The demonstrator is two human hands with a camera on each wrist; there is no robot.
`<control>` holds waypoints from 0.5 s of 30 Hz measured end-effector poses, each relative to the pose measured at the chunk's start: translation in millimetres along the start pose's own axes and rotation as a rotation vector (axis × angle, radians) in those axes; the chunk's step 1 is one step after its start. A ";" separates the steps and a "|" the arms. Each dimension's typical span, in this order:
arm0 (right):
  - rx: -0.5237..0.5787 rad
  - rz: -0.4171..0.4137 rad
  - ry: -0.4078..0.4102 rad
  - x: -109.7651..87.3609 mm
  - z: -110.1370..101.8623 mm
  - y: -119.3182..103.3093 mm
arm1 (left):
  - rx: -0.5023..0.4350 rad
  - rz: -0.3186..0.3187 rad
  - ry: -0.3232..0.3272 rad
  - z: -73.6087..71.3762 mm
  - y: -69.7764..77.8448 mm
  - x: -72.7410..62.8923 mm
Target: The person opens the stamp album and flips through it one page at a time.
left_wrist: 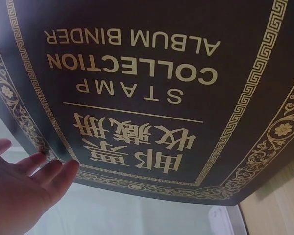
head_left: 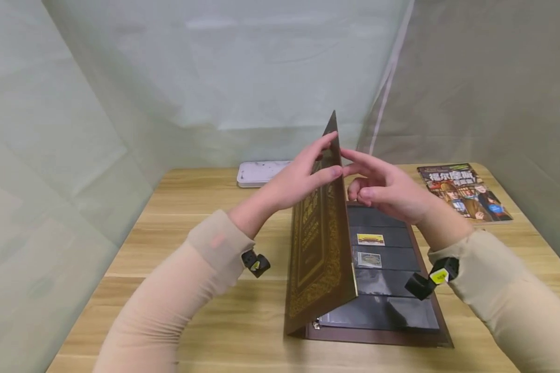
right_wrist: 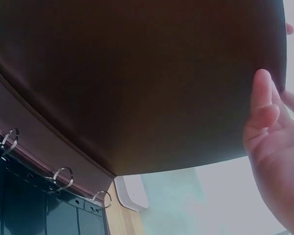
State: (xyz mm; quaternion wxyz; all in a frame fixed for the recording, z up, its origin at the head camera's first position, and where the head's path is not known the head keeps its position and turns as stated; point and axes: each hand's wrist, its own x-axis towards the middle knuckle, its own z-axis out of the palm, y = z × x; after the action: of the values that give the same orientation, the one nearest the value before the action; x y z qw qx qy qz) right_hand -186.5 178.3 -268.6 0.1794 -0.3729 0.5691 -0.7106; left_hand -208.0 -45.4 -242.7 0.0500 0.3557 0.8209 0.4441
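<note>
A brown stamp album binder (head_left: 308, 259) stands partly opened on the table, its gold-patterned front cover (left_wrist: 137, 112) raised almost upright. My left hand (head_left: 301, 173) is on the cover's printed outer side, straight fingers and thumb at its free edge. On the plain inner side is my right hand (head_left: 392, 191), its extended fingertips at the same edge and its other fingers bent loosely. Under the cover lies a black pocket page (head_left: 385, 282) with a yellow stamp (head_left: 371, 239) and a greyish stamp (head_left: 369, 260). Metal rings (right_wrist: 63, 178) run along the binder's spine.
A white tin-like case (head_left: 261, 173) lies at the table's back edge, behind the binder. At the back right is an illustrated book (head_left: 466, 194). The wooden table (head_left: 168, 248) borders pale hanging cloth (head_left: 242, 83) at the back and sides.
</note>
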 end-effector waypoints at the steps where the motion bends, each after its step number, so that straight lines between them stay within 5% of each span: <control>1: -0.006 0.006 -0.002 1.2 0.3 1.1 | 0.012 -0.010 0.003 -0.4 0.7 -0.9; 7: -0.049 0.028 -0.006 8.7 2.4 5.7 | 0.020 -0.050 0.024 -4.9 1.2 -4.8; 15: -0.053 0.056 -0.021 17.1 6.1 9.4 | -0.030 -0.028 0.021 -13.0 -1.0 -11.5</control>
State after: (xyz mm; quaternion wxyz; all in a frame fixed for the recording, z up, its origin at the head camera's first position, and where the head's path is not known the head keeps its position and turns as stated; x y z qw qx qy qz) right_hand -194.9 159.8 -271.4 0.1952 -0.3687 0.5961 -0.6860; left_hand -205.2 -62.0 -238.3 0.0527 0.3385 0.8195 0.4594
